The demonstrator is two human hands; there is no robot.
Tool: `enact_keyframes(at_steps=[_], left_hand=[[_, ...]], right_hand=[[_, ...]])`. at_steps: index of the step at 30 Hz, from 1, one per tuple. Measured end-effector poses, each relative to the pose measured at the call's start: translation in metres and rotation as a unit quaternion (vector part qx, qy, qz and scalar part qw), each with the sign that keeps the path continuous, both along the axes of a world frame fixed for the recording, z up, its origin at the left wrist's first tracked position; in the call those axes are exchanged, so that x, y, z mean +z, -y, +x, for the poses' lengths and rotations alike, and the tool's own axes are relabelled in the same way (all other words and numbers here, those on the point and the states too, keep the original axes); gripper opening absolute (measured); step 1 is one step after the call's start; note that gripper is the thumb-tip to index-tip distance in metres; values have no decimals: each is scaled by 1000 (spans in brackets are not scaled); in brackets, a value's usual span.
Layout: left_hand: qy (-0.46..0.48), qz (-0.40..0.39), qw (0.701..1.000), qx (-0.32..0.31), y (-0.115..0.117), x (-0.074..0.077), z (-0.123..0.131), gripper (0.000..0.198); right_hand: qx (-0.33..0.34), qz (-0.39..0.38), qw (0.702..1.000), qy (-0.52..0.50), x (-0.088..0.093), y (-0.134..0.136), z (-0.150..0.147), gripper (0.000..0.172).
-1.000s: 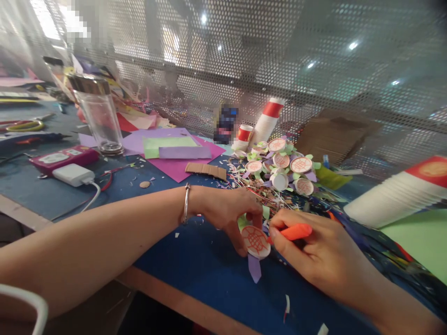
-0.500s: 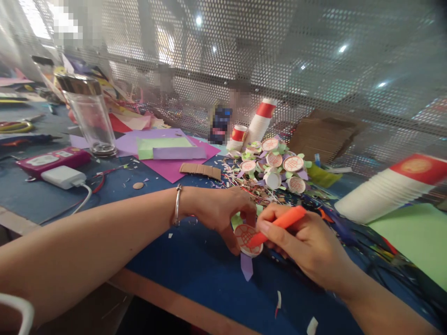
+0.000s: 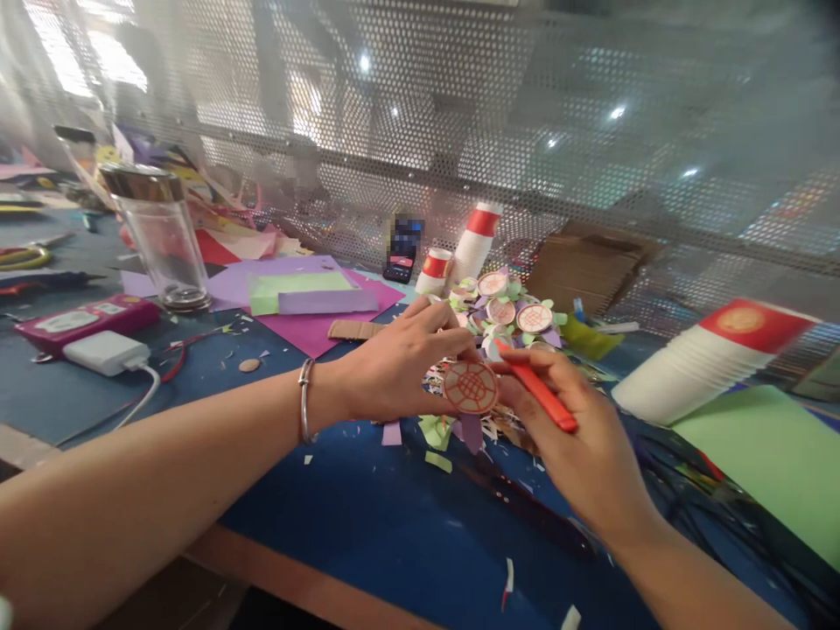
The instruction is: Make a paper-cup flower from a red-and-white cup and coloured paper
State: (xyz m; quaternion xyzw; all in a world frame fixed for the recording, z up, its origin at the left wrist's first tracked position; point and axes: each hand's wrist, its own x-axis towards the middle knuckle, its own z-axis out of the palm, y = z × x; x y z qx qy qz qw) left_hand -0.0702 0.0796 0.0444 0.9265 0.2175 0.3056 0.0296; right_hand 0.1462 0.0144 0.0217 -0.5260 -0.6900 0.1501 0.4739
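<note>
A round disc with a red-orange web of lines on its face is pinched between the fingers of my left hand, raised and tilted toward me. A purple paper tab hangs below it. My right hand grips an orange marker, its far end pointing up and left, off the disc's face. My right fingertips are close to the disc's right edge; whether they touch it I cannot tell. Behind both hands lies a pile of similar patterned discs with green and purple paper tabs.
Paper cup stacks stand behind the pile and lean at the right. Green paper and dark cables lie right. A glass bottle, a magenta device and a white adapter are left. A dark tool lies in front.
Both hands have risen with the disc, whose drawn face now shows fully. The orange marker has come off the disc and swung round to point up and left.
</note>
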Motion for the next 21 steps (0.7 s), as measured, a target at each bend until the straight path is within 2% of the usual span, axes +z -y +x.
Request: enact_keyframes(at_steps=[4,7,9,11,13,15,17,21], left_hand=[[28,-18,999,-21,3,-3,2,42],[102,-154,982,-44,5,-7,6,58],[167,-297,937,-71,6,-10,9,70],[224,-431,868,-99,8,-11,12,73],[252,-524,806,-114,8,-11,14,61],[255,-578,767,-112,8,-10,14,44],[249,-598,756,-98,6,-9,14,33],[246,-581,773,-66,2,-12,14,33]], right_hand=[[36,-28,999,-22,-1,1,-2,27],[27,-12,999,-37,0,2,-3,25],[16,-9,999,-33,0,2,-4,25],[6,-3,1000,-22,1,2,-3,25],[6,-3,1000,-14,1,1,-3,23],[6,-2,1000,-5,2,1,-2,22],[-3,19,1000,2,2,1,-1,22],[-16,97,995,-22,3,5,5,29]])
